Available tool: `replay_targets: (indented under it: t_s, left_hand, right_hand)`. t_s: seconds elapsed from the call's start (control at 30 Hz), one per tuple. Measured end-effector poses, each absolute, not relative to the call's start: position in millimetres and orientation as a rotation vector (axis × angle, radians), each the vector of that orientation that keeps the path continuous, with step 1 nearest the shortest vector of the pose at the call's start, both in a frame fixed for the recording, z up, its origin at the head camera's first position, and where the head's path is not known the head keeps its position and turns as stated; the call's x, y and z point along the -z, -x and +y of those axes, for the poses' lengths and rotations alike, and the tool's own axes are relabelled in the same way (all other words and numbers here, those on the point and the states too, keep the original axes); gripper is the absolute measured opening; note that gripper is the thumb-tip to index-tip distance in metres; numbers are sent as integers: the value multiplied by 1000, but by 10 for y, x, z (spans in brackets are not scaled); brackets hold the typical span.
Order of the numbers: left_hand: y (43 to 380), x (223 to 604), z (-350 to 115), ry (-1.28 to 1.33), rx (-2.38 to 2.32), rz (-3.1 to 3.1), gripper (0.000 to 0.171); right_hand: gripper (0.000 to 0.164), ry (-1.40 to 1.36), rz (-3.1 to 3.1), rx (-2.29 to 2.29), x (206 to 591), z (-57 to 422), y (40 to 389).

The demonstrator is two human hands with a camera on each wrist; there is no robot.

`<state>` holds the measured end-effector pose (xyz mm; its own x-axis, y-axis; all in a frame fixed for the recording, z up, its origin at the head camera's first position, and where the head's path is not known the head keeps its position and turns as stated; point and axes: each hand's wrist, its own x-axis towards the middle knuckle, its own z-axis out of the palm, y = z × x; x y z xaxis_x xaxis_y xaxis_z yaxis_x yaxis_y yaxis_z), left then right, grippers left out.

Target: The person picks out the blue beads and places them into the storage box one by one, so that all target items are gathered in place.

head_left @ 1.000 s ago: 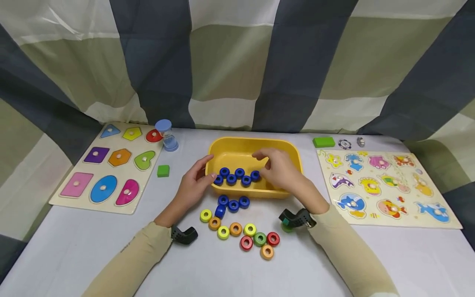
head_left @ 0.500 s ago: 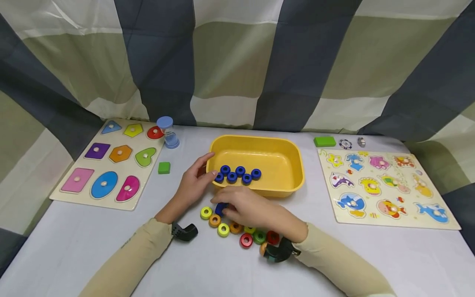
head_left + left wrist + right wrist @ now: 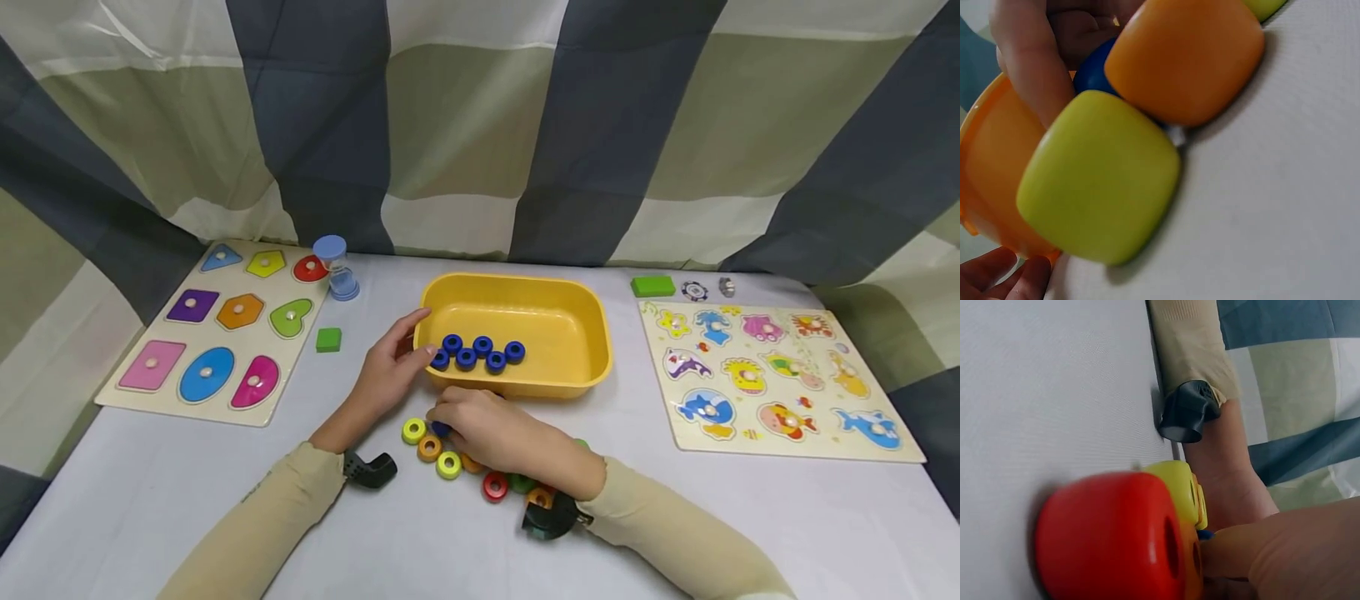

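Left hand (image 3: 382, 367): resting, fingers loosely spread, touching yellow tray (image 3: 525, 317) at left rim. Right hand (image 3: 483, 429): bent fingers partly covering blue ring (image 3: 440, 429), lying outside tray's near wall; grip hidden. Step, apparently: picking up; next move probably calling for secure pinch.

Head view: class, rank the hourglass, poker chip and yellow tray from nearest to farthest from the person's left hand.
1. Yellow tray: its left end touches the left hand.
2. Hourglass: farther back, to the hand's left.
3. Poker chip: far right, behind the animal board.
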<state>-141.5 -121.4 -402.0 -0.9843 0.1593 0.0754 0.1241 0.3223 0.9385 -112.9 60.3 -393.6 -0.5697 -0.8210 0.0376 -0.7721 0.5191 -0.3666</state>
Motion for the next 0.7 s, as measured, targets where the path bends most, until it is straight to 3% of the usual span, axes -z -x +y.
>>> replay_targets:
  t_s: [0.13,0.3,0.5,0.6,0.7]
  left_hand:
    - [1403,3980,-1222,-277,-1786,2530,53]
    - [1469,4086,-1242,-294,-1800,2539,53]
    - [1582,4360,-1277,-283,-1826,2541,52]
    - [1577,4353,-1268,-267,-1821,2542,53]
    - [1580,4348,-1261,-265,-1818,2549,53]
  right_hand:
    - [24,1429,2588,645,3783,652,1115]
    - [23,1478,2619,1121,3478,858,1179]
    - [19,873,2659,1437,3406,1254,1566]
    - [17,634,2715,1265,3463,1391,1732]
    - [18,572,2798,982,3554,1461,1841]
